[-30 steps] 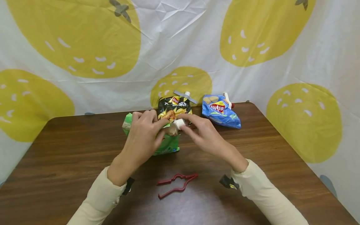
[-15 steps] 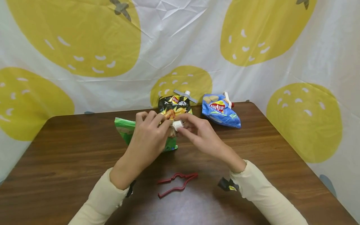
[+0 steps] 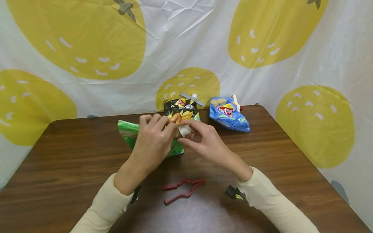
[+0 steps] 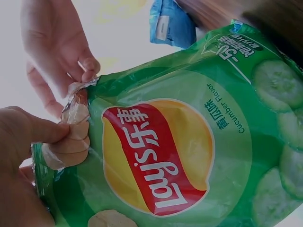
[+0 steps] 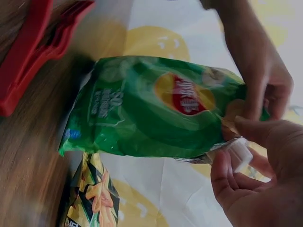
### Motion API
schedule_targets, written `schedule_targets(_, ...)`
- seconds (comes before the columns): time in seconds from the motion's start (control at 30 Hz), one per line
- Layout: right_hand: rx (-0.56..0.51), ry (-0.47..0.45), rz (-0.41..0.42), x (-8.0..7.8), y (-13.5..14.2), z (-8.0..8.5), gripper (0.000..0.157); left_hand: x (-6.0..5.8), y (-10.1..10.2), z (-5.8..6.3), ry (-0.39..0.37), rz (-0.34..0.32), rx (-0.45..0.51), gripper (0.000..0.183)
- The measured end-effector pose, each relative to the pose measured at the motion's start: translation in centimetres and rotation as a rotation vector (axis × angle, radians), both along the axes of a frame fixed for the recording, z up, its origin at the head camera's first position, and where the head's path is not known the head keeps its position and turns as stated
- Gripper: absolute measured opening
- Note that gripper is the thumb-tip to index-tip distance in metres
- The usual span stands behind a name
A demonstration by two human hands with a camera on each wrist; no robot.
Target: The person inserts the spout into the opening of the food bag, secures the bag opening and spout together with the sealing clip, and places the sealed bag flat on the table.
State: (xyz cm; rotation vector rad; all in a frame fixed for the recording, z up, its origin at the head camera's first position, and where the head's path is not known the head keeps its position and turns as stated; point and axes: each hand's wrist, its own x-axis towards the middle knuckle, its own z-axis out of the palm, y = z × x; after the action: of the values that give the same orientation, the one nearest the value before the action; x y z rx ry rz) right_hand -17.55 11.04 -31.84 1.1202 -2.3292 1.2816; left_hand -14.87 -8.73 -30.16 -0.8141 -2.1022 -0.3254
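Note:
My left hand point(image 3: 152, 140) pinches the top edge of a green chip bag point(image 4: 227, 132), a cucumber-flavor one, with the thumb on its front. The bag hangs tilted above the table, its lower corner toward the right. At the right end of that edge, my right hand point(image 3: 209, 142) has its fingers curled about a small white cap-like piece point(image 5: 239, 153). This piece sits against the bag's silvery edge; whether it is fixed there I cannot tell. In the head view, the left hand hides much of the bag.
A red bottle-shaped clip point(image 3: 186, 191) lies on the wooden table point(image 3: 73, 181) nearer the person. Behind the hands stands a black chip bag point(image 3: 182, 108) with a grey bar clip point(image 3: 190, 99). A blue chip bag point(image 3: 228, 115) with a white clip point(image 3: 236, 103) is at the back right.
The green bag has swung out to the left and its lower edge has risen slightly. My left hand has moved a little right. The right thumb has drawn away from the white piece's front.

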Motion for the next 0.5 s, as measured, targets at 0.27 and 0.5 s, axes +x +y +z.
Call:
schedule_targets(0.27, 0.025, 0.137, -0.006, -0.18, -0.04, -0.27, 0.035, 0.14, -0.07, 0.23, -0.011, -0.004, 0.003, 0.008)
schedule_targets(0.5, 0.053, 0.251, 0.039, -0.14, 0.03, -0.46, 0.033, -0.06, -0.54, 0.37, -0.009, 0.005, 0.033, 0.011)
